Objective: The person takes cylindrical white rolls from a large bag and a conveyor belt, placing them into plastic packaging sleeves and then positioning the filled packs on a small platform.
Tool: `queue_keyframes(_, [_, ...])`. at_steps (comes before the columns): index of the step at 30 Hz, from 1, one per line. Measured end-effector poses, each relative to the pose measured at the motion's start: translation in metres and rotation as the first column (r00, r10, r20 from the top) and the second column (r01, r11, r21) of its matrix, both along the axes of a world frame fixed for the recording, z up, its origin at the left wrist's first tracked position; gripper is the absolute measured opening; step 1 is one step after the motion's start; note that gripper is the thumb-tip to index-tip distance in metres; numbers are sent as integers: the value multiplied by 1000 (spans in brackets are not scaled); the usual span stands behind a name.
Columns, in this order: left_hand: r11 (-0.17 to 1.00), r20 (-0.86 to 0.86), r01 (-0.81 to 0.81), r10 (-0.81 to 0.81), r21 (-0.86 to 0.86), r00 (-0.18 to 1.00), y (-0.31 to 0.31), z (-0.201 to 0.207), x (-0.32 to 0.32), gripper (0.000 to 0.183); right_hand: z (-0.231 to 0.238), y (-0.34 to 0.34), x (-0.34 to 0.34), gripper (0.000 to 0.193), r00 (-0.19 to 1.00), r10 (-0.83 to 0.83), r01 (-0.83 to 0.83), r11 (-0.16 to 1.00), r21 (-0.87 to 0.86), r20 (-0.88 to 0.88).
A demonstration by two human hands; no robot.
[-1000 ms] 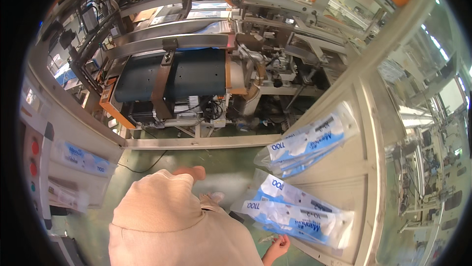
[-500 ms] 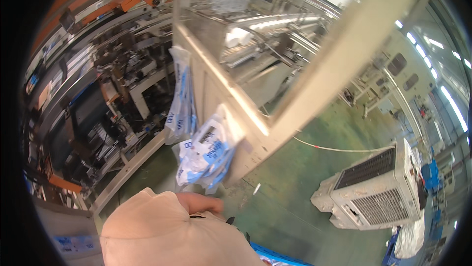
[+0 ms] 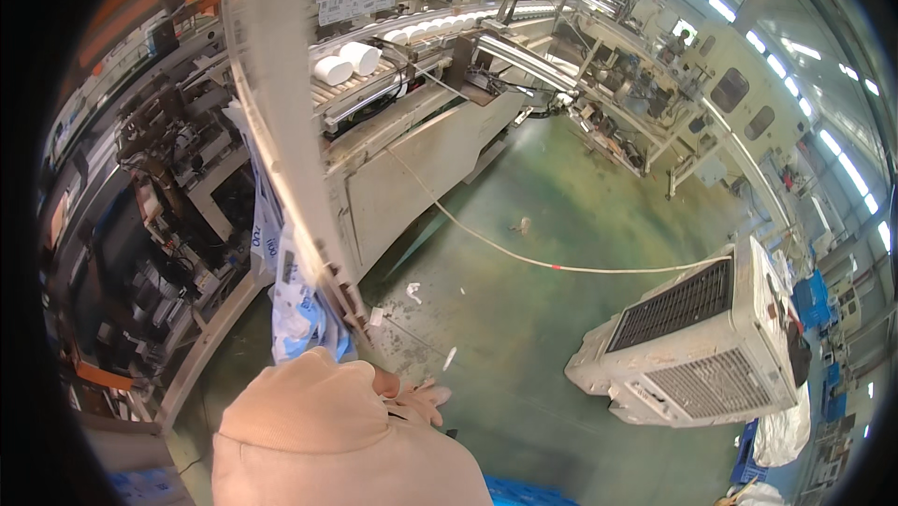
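Note:
My left hand (image 3: 419, 400) shows just past my beige sleeve (image 3: 323, 394), low in the middle of the head view. Its fingers look stretched and apart, and nothing shows in them. The nearest things are a pale machine door frame (image 3: 290, 141), seen nearly edge-on, and printed white-and-blue plastic bags (image 3: 301, 314) hanging at its lower part. My sleeve hides the bags' lower ends. I cannot see my right hand.
White rolls (image 3: 360, 58) lie on a conveyor (image 3: 341, 94) beyond the frame. A pale hose (image 3: 496, 249) crosses the green floor to a boxy grilled cooling unit (image 3: 697, 347) on the right. Dark machinery (image 3: 164, 216) stands at left. Blue plastic (image 3: 528, 492) shows at the bottom edge.
The door frame and hanging bags have shifted left in view, and the frame now appears nearly edge-on. More conveyor and floor show. My left hand has come further out past the sleeve.

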State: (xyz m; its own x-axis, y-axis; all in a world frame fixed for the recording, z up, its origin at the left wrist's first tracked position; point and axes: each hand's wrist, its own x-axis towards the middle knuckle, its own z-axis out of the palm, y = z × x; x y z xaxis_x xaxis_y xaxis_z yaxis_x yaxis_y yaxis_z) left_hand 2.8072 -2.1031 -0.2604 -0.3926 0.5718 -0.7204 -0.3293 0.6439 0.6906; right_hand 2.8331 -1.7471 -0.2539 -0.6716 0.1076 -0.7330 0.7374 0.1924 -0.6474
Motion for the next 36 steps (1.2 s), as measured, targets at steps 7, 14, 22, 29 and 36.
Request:
queue_keyframes(7, [943,-405,-5,-138,-333,904,-13,-63,-107,20,-3,22,-100,18,1000,-20,20,1000,-3,19])
queue_keyframes(14, [910,-586,-338,142,-239,798,-8,-51,-145,24,-11,55,-149,18,995,-59,56,997,-48,-82])
queue_keyframes(22, [819,-178,73,-210,-569,961,-44,-53,-104,22,-113,91,-127,24,953,190,-103,937,335,-237])
queue_keyframes(29, [627,22,478,-592,-614,806,38,-84,-195,25,-78,188,-69,25,958,-190,278,786,552,-213])
queue_keyframes(36, [704,-364,449,-686,-550,630,342,-41,-340,25,-119,361,40,16,839,-544,540,826,162,-19])
